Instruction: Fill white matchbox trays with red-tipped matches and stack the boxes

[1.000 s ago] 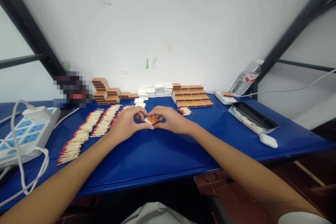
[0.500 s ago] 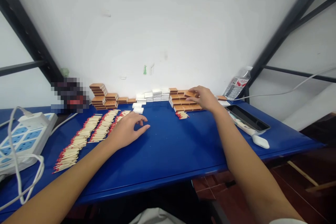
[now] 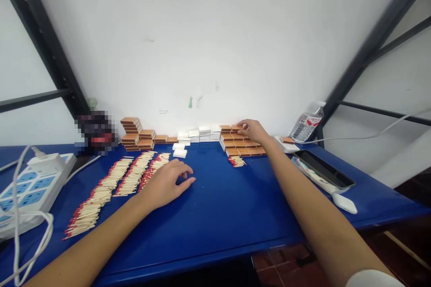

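My right hand (image 3: 253, 131) pinches an orange-brown matchbox (image 3: 237, 128) at the top of the right-hand stack of matchboxes (image 3: 240, 145); the box rests beside another on the top row. Part of the stack is hidden behind my hand. My left hand (image 3: 170, 182) lies on the blue table (image 3: 215, 215), holding nothing, its thumb and fingers loosely bent and apart. Under and beyond it are long rows of red-tipped matches (image 3: 134, 172). A small heap of matches (image 3: 236, 161) sits in front of the right stack. White matchbox trays (image 3: 204, 132) stand piled along the wall.
Another stack of matchboxes (image 3: 131, 136) stands at the back left. A power strip (image 3: 23, 188) with looped white cable lies at the left edge. On the right are a plastic bottle (image 3: 308, 122), a dark open case (image 3: 325, 168) and a white object (image 3: 345, 203).
My right hand has brought the matchbox from above the stack onto its top row. My left hand stays on the table. The whole view has shifted slightly.
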The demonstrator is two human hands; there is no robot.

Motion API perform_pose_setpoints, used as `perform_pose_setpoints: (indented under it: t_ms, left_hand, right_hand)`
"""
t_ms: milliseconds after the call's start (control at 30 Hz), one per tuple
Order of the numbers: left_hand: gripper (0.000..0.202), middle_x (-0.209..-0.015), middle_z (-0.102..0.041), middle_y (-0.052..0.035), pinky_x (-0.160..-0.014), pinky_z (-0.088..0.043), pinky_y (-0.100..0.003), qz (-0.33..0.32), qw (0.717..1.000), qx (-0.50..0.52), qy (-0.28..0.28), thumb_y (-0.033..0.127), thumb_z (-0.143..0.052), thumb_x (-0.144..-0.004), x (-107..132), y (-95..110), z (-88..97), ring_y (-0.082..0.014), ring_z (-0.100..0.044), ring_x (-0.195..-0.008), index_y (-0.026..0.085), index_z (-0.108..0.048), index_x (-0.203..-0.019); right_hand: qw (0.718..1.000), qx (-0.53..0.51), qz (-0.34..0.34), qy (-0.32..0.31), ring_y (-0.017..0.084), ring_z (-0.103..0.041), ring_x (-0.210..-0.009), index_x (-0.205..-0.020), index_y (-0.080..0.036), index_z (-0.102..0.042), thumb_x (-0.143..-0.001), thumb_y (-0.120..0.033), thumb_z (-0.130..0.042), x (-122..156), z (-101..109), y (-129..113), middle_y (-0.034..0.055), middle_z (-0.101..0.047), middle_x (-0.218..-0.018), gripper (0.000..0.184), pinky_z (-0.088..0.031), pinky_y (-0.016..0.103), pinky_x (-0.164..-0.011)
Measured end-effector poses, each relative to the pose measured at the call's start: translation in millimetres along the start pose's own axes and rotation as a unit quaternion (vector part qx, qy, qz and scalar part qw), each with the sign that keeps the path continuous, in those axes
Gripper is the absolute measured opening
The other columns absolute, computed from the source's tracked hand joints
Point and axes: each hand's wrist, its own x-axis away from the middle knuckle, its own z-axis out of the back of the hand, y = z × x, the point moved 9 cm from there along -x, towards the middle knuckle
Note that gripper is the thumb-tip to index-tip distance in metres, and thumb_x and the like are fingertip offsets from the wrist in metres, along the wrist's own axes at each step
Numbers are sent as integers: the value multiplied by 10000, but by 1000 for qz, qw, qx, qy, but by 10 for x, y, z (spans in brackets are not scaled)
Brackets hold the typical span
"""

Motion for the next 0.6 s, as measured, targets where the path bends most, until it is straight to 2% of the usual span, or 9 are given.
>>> perform_pose_setpoints:
  t_ms: [167,367,600]
  left_hand:
    - [152,-914,-708,-28,-794,-501,-360,10,1000,-4,-12,357,-647,-988,3,-7,-30,-222,-656,-900,238,-734,-1025]
    - [143,-902,-706,-36,-780,-509,-354,6,1000,-4,-7,337,-652,-981,6,16,-12,-215,-658,-870,227,-737,-1014]
    - [154,-905,-709,-41,-785,-516,-368,7,1000,-3,-6,350,-650,-980,2,8,5,-223,-660,-875,227,-734,-1020]
  right_hand:
    - [999,9,6,34,218,-695,-862,-1068,-182,-769,-860,-161,-706,20,-85,56,116,-722,-1125,219,-556,385,-885]
    - [999,6,12,49,222,-680,-872,-997,-188,-750,-860,-168,-688,41,-131,42,95,-716,-1041,152,-553,388,-883]
    - [998,2,21,56,204,-654,-834,-1022,-194,-735,-881,-209,-674,100,-110,-80,90,-679,-1073,154,-542,382,-851]
